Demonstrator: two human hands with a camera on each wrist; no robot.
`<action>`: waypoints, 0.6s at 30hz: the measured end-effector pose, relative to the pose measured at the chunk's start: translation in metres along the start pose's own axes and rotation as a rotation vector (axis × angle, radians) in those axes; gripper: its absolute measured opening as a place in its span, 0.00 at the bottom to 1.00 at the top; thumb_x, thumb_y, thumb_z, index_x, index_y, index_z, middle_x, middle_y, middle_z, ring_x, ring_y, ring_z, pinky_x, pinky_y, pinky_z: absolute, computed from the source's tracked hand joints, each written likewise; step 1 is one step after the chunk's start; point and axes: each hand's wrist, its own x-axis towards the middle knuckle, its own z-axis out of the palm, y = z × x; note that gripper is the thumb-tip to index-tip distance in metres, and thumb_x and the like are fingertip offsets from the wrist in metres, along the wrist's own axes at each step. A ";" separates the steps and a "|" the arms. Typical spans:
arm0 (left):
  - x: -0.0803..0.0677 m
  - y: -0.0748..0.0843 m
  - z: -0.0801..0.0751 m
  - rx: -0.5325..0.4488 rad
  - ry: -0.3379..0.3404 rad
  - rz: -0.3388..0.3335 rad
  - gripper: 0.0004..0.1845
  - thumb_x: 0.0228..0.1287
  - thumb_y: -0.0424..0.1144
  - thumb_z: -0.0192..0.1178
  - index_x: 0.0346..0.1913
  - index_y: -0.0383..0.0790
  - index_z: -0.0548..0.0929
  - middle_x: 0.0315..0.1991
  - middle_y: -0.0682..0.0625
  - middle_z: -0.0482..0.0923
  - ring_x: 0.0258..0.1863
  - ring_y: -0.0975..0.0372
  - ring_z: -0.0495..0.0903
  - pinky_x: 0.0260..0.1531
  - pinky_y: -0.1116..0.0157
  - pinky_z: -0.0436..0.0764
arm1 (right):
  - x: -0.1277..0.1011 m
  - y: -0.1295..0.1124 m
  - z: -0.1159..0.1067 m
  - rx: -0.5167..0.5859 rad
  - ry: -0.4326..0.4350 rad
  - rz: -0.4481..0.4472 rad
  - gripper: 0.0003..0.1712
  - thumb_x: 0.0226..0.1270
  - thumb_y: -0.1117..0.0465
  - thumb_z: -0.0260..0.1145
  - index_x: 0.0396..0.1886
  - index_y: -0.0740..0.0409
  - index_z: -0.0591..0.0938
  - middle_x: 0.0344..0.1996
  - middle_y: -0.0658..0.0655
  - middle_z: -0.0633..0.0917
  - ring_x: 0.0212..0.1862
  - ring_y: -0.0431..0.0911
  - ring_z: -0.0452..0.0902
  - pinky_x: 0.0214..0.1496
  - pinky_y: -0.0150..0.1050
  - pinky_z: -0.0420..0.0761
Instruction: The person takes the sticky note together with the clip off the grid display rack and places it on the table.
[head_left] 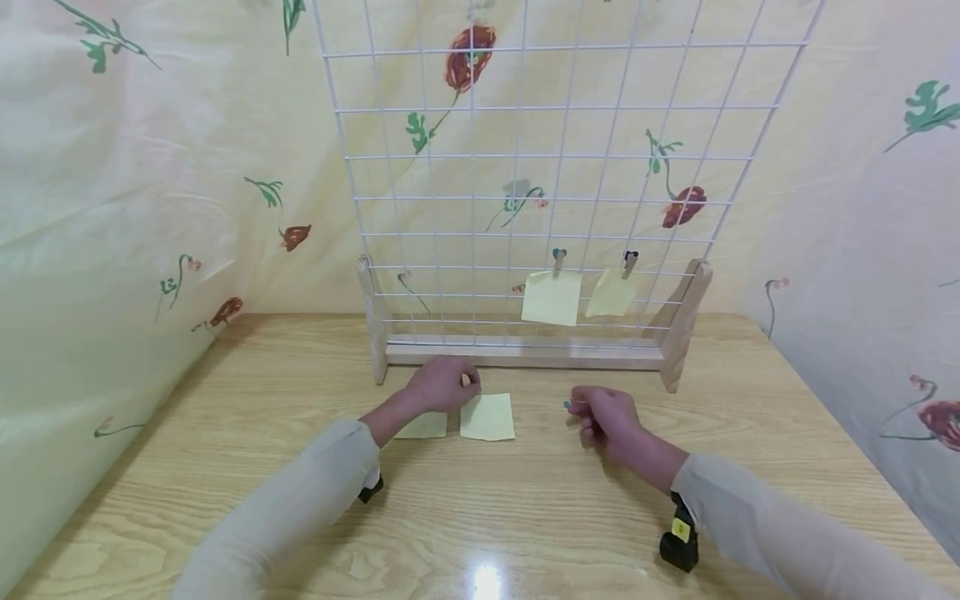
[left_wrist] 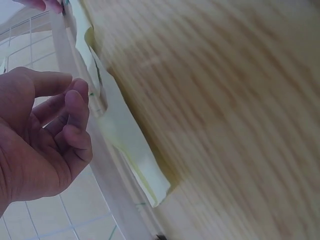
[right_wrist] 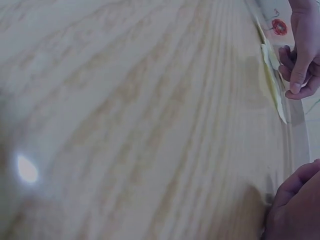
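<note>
My left hand (head_left: 444,383) hovers with curled fingers over the back edge of a yellow sticky note (head_left: 488,417) on the wooden table (head_left: 525,508). A second note (head_left: 423,426) lies partly under that wrist. In the left wrist view the left hand's fingers (left_wrist: 70,117) are curled and hold nothing, just beside the notes (left_wrist: 131,145). My right hand (head_left: 606,414) is curled round a small clip with a teal tip (head_left: 567,405), to the right of the notes. The right wrist view shows the left hand (right_wrist: 300,55) next to the note's edge (right_wrist: 272,82).
A white wire grid (head_left: 540,167) in a wooden stand (head_left: 525,352) rises behind my hands. Two yellow notes (head_left: 552,297) (head_left: 611,292) hang from it on small clips. Flowered cloth (head_left: 135,208) closes off the left, back and right sides.
</note>
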 end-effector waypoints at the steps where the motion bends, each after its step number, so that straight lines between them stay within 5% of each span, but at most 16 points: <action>1: 0.001 0.000 0.000 -0.002 0.000 0.003 0.06 0.65 0.38 0.59 0.36 0.43 0.86 0.35 0.53 0.84 0.21 0.68 0.74 0.25 0.70 0.74 | 0.000 -0.002 0.000 0.001 -0.005 0.001 0.23 0.69 0.61 0.57 0.60 0.68 0.70 0.19 0.46 0.81 0.16 0.34 0.64 0.17 0.25 0.66; 8: 0.006 0.005 -0.003 -0.110 0.020 0.018 0.09 0.67 0.40 0.57 0.40 0.41 0.86 0.22 0.56 0.80 0.15 0.68 0.72 0.16 0.71 0.70 | -0.001 -0.019 -0.002 -0.007 -0.063 -0.044 0.30 0.71 0.57 0.56 0.69 0.64 0.64 0.20 0.44 0.82 0.16 0.34 0.65 0.18 0.25 0.66; 18: 0.022 0.021 -0.003 -0.455 0.086 -0.039 0.15 0.69 0.43 0.55 0.52 0.38 0.81 0.35 0.43 0.85 0.25 0.54 0.84 0.21 0.66 0.80 | -0.006 -0.046 0.002 -0.016 -0.178 -0.128 0.32 0.72 0.52 0.57 0.71 0.60 0.64 0.27 0.42 0.85 0.19 0.33 0.65 0.21 0.25 0.69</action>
